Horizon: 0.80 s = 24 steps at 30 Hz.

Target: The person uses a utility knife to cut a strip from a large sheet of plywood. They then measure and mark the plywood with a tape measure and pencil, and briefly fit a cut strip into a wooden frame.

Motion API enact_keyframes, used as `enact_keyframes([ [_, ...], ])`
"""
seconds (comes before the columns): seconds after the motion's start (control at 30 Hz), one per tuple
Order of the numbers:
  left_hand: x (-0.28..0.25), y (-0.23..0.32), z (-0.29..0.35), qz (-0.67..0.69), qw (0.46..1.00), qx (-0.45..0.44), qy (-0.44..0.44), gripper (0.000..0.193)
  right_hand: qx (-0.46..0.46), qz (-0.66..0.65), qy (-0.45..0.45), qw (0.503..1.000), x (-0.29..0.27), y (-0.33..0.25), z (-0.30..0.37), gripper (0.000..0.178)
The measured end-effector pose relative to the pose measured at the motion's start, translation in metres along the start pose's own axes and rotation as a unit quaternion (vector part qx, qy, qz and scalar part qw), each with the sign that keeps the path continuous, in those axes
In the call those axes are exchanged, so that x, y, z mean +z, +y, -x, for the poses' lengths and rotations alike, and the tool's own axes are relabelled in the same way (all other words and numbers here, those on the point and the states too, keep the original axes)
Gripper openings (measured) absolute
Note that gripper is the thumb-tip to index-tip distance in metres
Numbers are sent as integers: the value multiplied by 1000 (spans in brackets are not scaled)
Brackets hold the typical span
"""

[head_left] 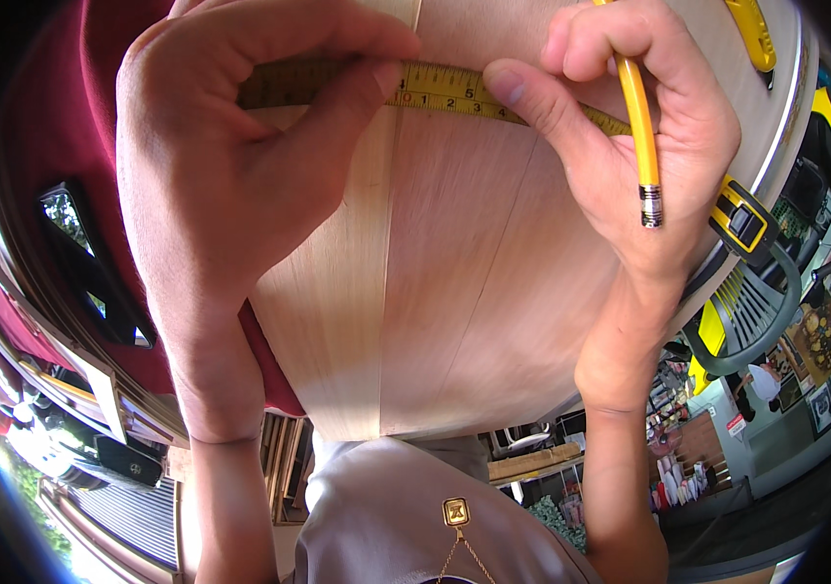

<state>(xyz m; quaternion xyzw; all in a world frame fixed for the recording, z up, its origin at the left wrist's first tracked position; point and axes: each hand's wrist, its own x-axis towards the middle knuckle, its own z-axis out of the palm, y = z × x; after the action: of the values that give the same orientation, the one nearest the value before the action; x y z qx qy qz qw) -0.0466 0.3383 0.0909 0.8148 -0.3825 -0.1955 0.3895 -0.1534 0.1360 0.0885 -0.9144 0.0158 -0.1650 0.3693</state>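
Observation:
A yellow tape measure's blade [444,92] stretches across a pale wooden board [474,292] made of joined planks. My left hand [211,165] pinches the blade between thumb and forefinger, its knuckles covering the part farther left. On the other side, my right hand [683,127] presses its thumb against the blade. A yellow pencil [638,122] also rests in that hand, its eraser end pointing toward me and its tip beyond the top of the picture. The blade runs on beneath the right thumb toward the palm.
Dark red cloth [94,58] lies left of the board, with a black glossy phone-like slab [94,263] on it. A yellow cutter [752,34] lies at the far right. A yellow-and-black clamp [744,219] sits at the right edge, beside my wrist.

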Motion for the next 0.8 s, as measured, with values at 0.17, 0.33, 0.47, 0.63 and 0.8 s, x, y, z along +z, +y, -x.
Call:
enact_keyframes([
  [0.17, -1, -2, 0, 2, 1000, 13, -5, 19, 2, -1, -4, 1000, 0, 1, 2, 30],
  [0.33, 0, -2, 2, 10, 1000, -4, -3, 19, 5, -14, -1, 1000, 2, 2, 2, 31],
  [0.47, -1, -2, 1, 11, 1000, 3, -3, 19, -4, -10, -4, 1000, 1, 1, 1, 31],
  [0.63, -2, 0, 1, 16, 1000, -7, -11, 19, -13, 0, -9, 1000, 0, 1, 0, 32],
  [0.8, -2, 1, 1, 23, 1000, -13, -9, 20, -25, 20, -12, 999, -1, 0, 0, 33],
])
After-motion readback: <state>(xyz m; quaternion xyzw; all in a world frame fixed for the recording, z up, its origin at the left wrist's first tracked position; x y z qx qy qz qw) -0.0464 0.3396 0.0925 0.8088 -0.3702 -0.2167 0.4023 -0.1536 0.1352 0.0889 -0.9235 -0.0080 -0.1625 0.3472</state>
